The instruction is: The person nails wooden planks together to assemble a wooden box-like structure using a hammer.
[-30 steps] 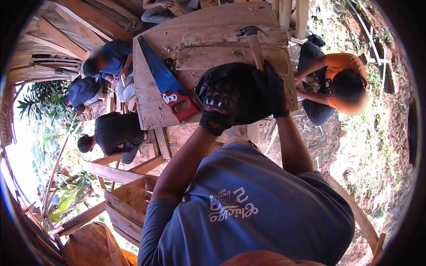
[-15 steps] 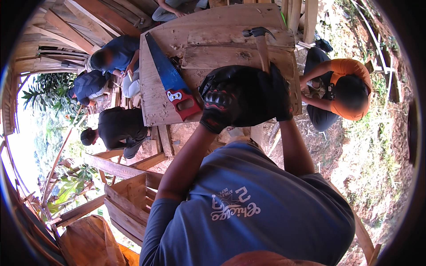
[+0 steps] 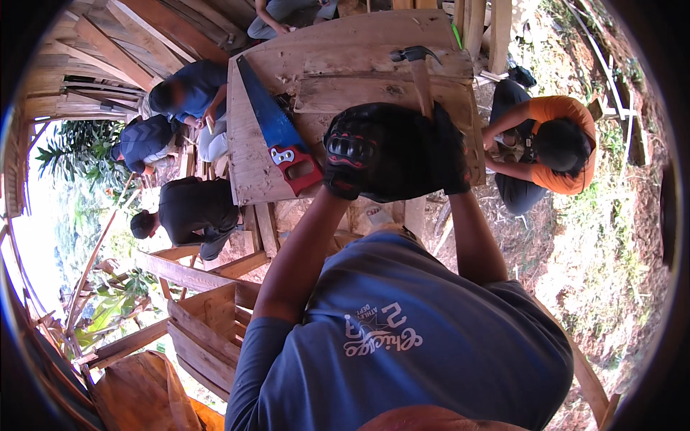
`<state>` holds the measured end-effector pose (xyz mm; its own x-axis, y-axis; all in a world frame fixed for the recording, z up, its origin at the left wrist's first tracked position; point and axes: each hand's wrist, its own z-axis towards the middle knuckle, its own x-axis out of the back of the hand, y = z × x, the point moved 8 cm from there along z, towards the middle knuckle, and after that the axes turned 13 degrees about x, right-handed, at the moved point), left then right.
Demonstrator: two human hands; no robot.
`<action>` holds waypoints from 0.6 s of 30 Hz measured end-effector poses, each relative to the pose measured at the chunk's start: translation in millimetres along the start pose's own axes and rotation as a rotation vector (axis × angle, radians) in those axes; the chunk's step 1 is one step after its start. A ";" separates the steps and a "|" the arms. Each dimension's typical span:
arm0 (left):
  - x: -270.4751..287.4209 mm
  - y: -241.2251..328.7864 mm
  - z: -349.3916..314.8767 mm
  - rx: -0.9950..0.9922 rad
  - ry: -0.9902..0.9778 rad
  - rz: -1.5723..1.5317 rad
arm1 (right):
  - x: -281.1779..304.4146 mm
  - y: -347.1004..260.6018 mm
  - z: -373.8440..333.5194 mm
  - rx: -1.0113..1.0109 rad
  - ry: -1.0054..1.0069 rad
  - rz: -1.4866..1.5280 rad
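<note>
Both of my hands wear black gloves with red trim. My left hand (image 3: 351, 152), its knuckle guard uppermost, is closed on the left side of a black, soft, rounded cloth item (image 3: 399, 147). My right hand (image 3: 451, 152) grips the item's right side, its fingers partly lost against the black. Whether the item is a bag or a garment I cannot tell. A claw hammer (image 3: 421, 80) lies just beyond, the end of its wooden handle hidden behind the right hand and the item. To the left rests a handsaw (image 3: 277, 129) with a blue blade and red handle.
The wooden plank tabletop (image 3: 338, 57) carries wood shavings. A person in orange (image 3: 564, 140) sits to the right; people in dark clothes (image 3: 198, 208) and blue (image 3: 194, 90) are at the left. Slatted woodwork (image 3: 205, 327) stands at lower left, and boards lean at upper left.
My hands and the black item have shifted very slightly, and the left glove's back faces up more. The hammer and saw stay in place on the tabletop.
</note>
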<state>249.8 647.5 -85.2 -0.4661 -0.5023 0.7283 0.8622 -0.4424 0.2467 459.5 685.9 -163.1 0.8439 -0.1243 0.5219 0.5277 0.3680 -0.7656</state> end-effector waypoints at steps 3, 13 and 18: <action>-12.4 -12.3 -16.7 0.098 -0.074 0.056 | -8.5 0.5 0.9 0.072 -0.031 -0.082; 35.4 26.7 -2.7 0.034 0.262 -0.156 | 4.0 24.4 14.5 0.251 -0.069 -0.428; 206.8 -27.0 -52.0 0.368 0.329 -0.215 | 34.6 17.8 23.8 0.033 -0.108 -0.231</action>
<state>119.8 516.9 25.4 -0.6260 -0.6616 0.4127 0.7258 -0.3008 0.6187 495.8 710.1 -149.8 0.6849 -0.1101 0.7202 0.7006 0.3711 -0.6095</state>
